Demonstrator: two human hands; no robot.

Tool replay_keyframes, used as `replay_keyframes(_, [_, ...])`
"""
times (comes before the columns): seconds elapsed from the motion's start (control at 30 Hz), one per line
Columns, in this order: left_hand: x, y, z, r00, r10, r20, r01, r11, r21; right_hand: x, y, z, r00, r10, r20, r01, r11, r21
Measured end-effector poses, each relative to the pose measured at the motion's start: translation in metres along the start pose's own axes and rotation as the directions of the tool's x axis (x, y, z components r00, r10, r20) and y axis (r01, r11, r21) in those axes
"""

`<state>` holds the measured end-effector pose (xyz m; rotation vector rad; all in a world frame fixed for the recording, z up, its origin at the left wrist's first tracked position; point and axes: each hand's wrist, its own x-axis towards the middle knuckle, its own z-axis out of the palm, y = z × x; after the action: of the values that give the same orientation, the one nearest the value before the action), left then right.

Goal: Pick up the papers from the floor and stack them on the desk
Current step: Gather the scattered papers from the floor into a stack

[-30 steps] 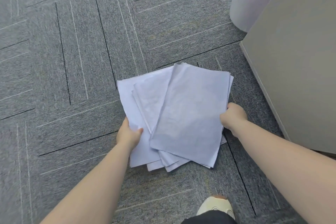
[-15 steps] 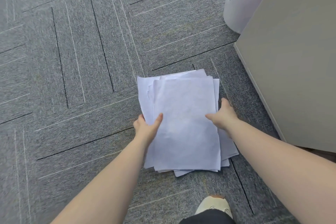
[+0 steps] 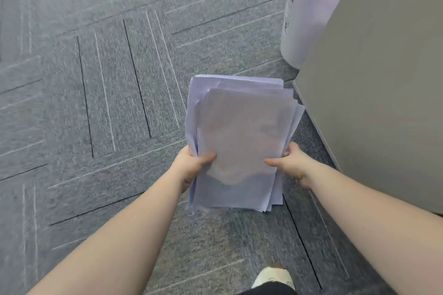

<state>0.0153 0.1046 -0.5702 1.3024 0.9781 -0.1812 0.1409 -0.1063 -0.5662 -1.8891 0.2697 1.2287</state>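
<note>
A loose stack of white papers (image 3: pixel 242 132) is held above the grey carpet, roughly squared with edges still uneven. My left hand (image 3: pixel 191 165) grips its left edge near the lower end, thumb on top. My right hand (image 3: pixel 291 165) grips the right edge at the same height, thumb on the top sheet. The stack's lower end droops between my forearms. A beige desk side panel (image 3: pixel 374 93) rises at the right, close to the papers' right edge; the desk's top is out of view.
A white waste bin (image 3: pixel 304 21) with a lilac liner stands at the top right beside the panel. Grey patterned carpet (image 3: pixel 96 103) fills the left and the foreground. My shoe (image 3: pixel 273 278) shows at the bottom edge.
The fanned sheets were pushed together into one stack. Both hands moved from the sides to gripping it, and the stack has come up off the carpet towards me.
</note>
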Motion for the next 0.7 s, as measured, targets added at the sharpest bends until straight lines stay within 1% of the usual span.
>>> replay_keyframes(0.1, [-0.008,0.057,-0.007,0.997,0.083,0.013,-0.083,0.996,0.026,-0.020,-0.044,-0.010,0.994,-0.113,0.000,0.113,0.992,0.054])
replay_keyframes(0.23, [-0.030,0.139,-0.019,0.980,0.196,0.030,-0.197,0.980,0.007,-0.062,-0.116,-0.025,0.957,-0.284,-0.053,0.289,0.950,0.122])
replay_keyframes(0.33, [-0.059,0.199,-0.036,0.967,0.254,0.034,-0.253,0.967,-0.023,-0.094,-0.163,-0.034,0.931,-0.362,-0.052,0.365,0.923,0.121])
replay_keyframes(0.47, [-0.109,0.276,-0.059,0.934,0.352,0.059,-0.352,0.936,-0.013,-0.151,-0.224,-0.043,0.895,-0.446,-0.029,0.447,0.891,0.080])
replay_keyframes(0.57, [-0.152,0.331,-0.074,0.892,0.448,0.066,-0.448,0.894,-0.016,-0.197,-0.268,-0.045,0.836,-0.545,-0.065,0.549,0.832,0.081])
replay_keyframes(0.7, [-0.211,0.390,-0.084,0.837,0.544,0.062,-0.543,0.839,-0.020,-0.264,-0.318,-0.048,0.733,-0.678,-0.060,0.680,0.726,0.101])
